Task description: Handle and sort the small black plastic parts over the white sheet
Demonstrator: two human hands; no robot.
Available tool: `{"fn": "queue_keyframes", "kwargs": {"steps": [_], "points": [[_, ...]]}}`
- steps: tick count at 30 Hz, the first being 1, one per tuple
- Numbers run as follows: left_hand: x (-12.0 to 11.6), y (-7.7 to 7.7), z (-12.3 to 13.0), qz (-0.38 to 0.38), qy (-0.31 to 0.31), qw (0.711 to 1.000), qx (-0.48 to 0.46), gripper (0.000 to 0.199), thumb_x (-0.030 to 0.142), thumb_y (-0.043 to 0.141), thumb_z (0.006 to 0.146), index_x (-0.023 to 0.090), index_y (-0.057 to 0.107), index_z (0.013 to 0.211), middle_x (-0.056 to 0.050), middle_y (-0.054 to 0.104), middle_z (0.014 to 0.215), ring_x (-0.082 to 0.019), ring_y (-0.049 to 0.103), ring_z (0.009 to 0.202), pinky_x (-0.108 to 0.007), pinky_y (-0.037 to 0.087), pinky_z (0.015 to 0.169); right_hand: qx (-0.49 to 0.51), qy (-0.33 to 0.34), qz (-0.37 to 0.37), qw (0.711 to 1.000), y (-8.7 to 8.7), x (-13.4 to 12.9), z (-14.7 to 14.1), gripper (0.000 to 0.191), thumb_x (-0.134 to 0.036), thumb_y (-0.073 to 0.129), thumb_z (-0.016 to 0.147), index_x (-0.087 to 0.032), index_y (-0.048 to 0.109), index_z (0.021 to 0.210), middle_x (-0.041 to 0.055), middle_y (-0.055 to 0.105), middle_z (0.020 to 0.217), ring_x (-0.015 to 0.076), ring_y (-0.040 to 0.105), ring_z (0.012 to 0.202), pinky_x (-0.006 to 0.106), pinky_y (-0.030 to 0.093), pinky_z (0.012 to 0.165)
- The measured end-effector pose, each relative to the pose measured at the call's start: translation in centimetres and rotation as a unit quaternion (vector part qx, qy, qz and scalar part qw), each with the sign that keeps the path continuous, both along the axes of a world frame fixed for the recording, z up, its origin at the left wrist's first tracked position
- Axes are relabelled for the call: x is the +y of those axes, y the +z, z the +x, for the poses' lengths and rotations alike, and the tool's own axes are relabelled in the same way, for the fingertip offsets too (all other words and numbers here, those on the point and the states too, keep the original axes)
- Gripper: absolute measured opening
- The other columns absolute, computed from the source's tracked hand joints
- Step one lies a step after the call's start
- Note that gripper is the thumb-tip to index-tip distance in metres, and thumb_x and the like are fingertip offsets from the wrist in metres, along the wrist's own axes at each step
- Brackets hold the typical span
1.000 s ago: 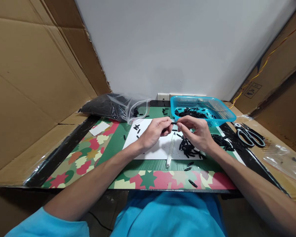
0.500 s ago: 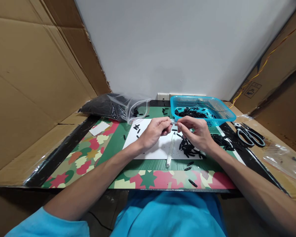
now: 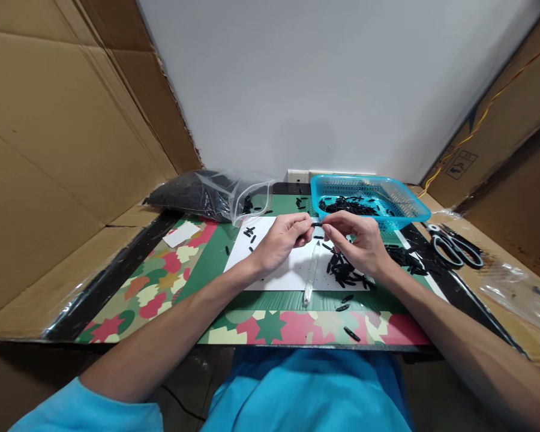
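Between my two hands, above the white sheet (image 3: 279, 276), is a small black piece (image 3: 317, 224). My left hand (image 3: 287, 239) is closed, its thumb and fingers pinching the left end. The thumb and forefinger of my right hand (image 3: 356, 239) pinch the right end. Below them a knife-like tool with a pale wrapped handle (image 3: 312, 276) lies on the sheet, its dark tip pointing away from me. A pile of black pieces (image 3: 342, 270) is beside and partly under my right hand. A few more black pieces (image 3: 249, 231) lie at the sheet's left.
A blue basket (image 3: 420, 210) with black pieces stands at the back right. A clear bag of dark material (image 3: 189, 195) lies at the back left. Scissors (image 3: 454, 249) and a clear plastic bag (image 3: 513, 291) are at the right, with cardboard walls on both sides.
The piece between my fingertips now shows black where it looked pale and shiny before. My hands have hardly moved.
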State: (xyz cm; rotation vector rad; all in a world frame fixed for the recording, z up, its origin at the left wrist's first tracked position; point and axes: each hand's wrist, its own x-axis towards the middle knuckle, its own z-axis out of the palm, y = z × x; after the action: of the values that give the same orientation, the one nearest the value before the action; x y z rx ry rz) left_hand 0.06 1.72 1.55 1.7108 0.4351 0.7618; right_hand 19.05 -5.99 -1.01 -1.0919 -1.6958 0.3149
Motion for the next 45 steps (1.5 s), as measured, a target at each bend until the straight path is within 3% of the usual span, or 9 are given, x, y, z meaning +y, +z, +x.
{"fn": "queue_keyframes", "kwargs": {"steps": [3, 6, 9, 11, 20, 26, 32, 39, 45], "points": [[0.1, -0.1, 0.0, -0.01, -0.003, 1.0, 0.001, 0.037, 0.044, 0.061, 0.096, 0.017, 0.056, 0.071, 0.002, 0.049, 0.067, -0.009, 0.04, 0.06, -0.026, 0.029, 0.058, -0.03, -0.056, 0.05, 0.997, 0.2, 0.3, 0.4, 0.021, -0.038, 0.061, 0.104, -0.022, 0.071, 0.096, 0.0022, 0.072, 0.077, 0.0146, 0.062, 0.058, 0.031, 0.051, 0.058], [0.4, -0.5, 0.1, -0.044, 0.0, 0.999, 0.001, 0.034, 0.044, 0.06, 0.097, 0.016, 0.06, 0.078, 0.002, 0.05, 0.068, -0.009, 0.039, 0.059, -0.025, 0.027, 0.056, -0.055, -0.238, 0.116, 0.963, 0.4, 1.2, 2.4, 0.022, -0.036, 0.061, 0.104, -0.022, 0.073, 0.093, 0.0054, 0.075, 0.08, 0.0205, 0.065, 0.071, 0.04, 0.053, 0.075], [0.4, -0.8, 0.2, -0.122, 0.009, 0.992, -0.019, 0.032, 0.047, 0.059, 0.098, 0.016, 0.062, 0.089, 0.001, 0.052, 0.075, -0.009, 0.039, 0.06, -0.023, 0.027, 0.056, -0.132, -0.407, 0.085, 0.9, 0.3, 2.2, 5.3, 0.022, -0.039, 0.064, 0.101, -0.022, 0.077, 0.099, 0.0114, 0.078, 0.105, 0.0332, 0.063, 0.104, 0.061, 0.041, 0.102], [0.3, -1.0, 0.2, -0.174, 0.019, 0.984, -0.038, 0.032, 0.049, 0.058, 0.099, 0.017, 0.062, 0.096, 0.0, 0.054, 0.082, -0.009, 0.042, 0.062, -0.023, 0.032, 0.057, -0.13, -0.437, 0.046, 0.889, 0.2, 2.6, 6.4, 0.027, -0.044, 0.067, 0.098, -0.021, 0.078, 0.108, 0.0151, 0.075, 0.121, 0.039, 0.057, 0.117, 0.066, 0.037, 0.103], [0.3, -2.0, 0.3, -0.222, 0.034, 0.974, -0.018, 0.035, 0.053, 0.057, 0.1, 0.019, 0.058, 0.11, -0.003, 0.059, 0.1, -0.013, 0.058, 0.08, -0.025, 0.045, 0.069, -0.174, -0.05, 0.096, 0.979, -0.5, 1.4, -0.1, 0.011, -0.023, 0.066, 0.104, -0.024, 0.077, 0.106, 0.0092, 0.074, 0.108, 0.0269, 0.061, 0.1, 0.044, 0.051, 0.091], [0.1, -3.0, 0.6, -0.107, 0.021, 0.991, 0.083, 0.045, 0.063, 0.047, 0.105, 0.023, 0.051, 0.122, 0.003, 0.051, 0.083, -0.013, 0.047, 0.068, -0.026, 0.037, 0.062, -0.161, 0.037, 0.018, 0.986, -1.7, 2.0, -1.1, 0.018, -0.025, 0.063, 0.106, -0.023, 0.078, 0.098, 0.0065, 0.076, 0.099, 0.0232, 0.061, 0.088, 0.039, 0.049, 0.083], [-0.1, -3.3, 0.5, -0.071, 0.016, 0.991, 0.11, 0.043, 0.062, 0.047, 0.105, 0.022, 0.051, 0.121, 0.002, 0.052, 0.087, -0.014, 0.047, 0.073, -0.028, 0.037, 0.064, -0.08, 0.06, -0.018, 0.995, -2.0, 2.3, -1.3, 0.022, -0.028, 0.064, 0.104, -0.02, 0.07, 0.084, 0.0018, 0.069, 0.082, 0.0156, 0.059, 0.071, 0.029, 0.047, 0.068], [1.4, -2.3, 0.4, -0.034, 0.058, 0.996, 0.057, 0.034, 0.054, 0.052, 0.1, 0.021, 0.056, 0.108, 0.001, 0.056, 0.088, -0.012, 0.051, 0.068, -0.027, 0.04, 0.063, -0.009, -0.04, 0.073, 0.997, -0.7, 1.5, -0.5, 0.01, -0.016, 0.066, 0.1, -0.023, 0.07, 0.093, 0.0031, 0.07, 0.093, 0.0173, 0.065, 0.083, 0.028, 0.052, 0.067], [0.9, -1.5, 0.0, 0.04, 0.007, 0.997, 0.068, 0.039, 0.052, 0.05, 0.102, 0.018, 0.06, 0.085, 0.0, 0.059, 0.082, -0.013, 0.052, 0.069, -0.029, 0.041, 0.068, 0.005, -0.083, 0.105, 0.991, -0.6, 1.2, -0.5, 0.015, -0.012, 0.064, 0.099, -0.024, 0.07, 0.092, 0.0029, 0.069, 0.092, 0.0176, 0.065, 0.083, 0.027, 0.052, 0.063]]}}
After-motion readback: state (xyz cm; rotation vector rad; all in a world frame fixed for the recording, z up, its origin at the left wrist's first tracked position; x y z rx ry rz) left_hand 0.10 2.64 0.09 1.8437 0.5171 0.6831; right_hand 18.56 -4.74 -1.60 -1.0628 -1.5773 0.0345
